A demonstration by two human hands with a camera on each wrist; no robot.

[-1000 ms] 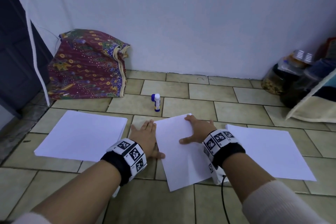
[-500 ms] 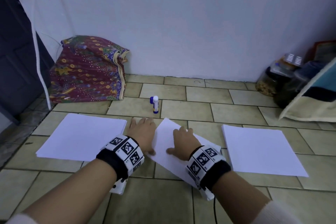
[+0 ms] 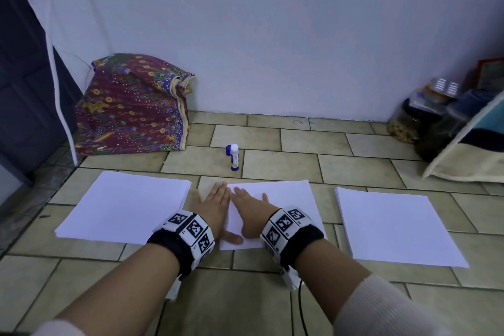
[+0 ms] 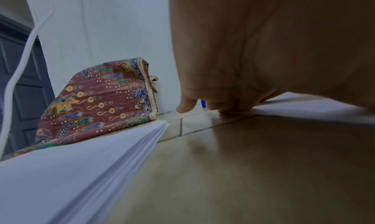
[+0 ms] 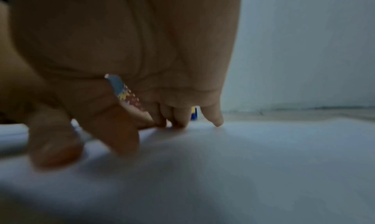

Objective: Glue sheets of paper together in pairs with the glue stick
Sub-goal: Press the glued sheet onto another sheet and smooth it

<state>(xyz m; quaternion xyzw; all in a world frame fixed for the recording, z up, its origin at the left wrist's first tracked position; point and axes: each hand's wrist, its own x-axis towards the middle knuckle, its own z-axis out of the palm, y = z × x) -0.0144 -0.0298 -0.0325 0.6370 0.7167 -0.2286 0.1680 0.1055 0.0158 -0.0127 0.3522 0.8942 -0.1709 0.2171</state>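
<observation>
A white sheet (image 3: 289, 199) lies square on the tiled floor between two paper stacks. My right hand (image 3: 249, 204) rests flat on its left part, fingers straight. My left hand (image 3: 214, 204) lies flat at the sheet's left edge, thumb on its near corner. The left stack (image 3: 122, 207) and the right stack (image 3: 392, 226) lie on either side. A white glue stick (image 3: 234, 157) with a blue cap stands upright just beyond the sheet. In the right wrist view my fingertips (image 5: 217, 121) press the sheet (image 5: 263, 163). The left wrist view shows the left stack's edge (image 4: 121, 155) and my fingers (image 4: 186, 107) on the floor.
A folded patterned cloth (image 3: 131, 106) leans on the wall at the back left, beside a dark door (image 3: 24, 90). Jars (image 3: 409, 123) and a cushion (image 3: 469, 150) crowd the back right corner. Bare tiles (image 3: 245, 303) lie in front of the sheet.
The middle sheet has turned from tilted to square with the stacks. My right hand slid left across it, and both hands now lie side by side.
</observation>
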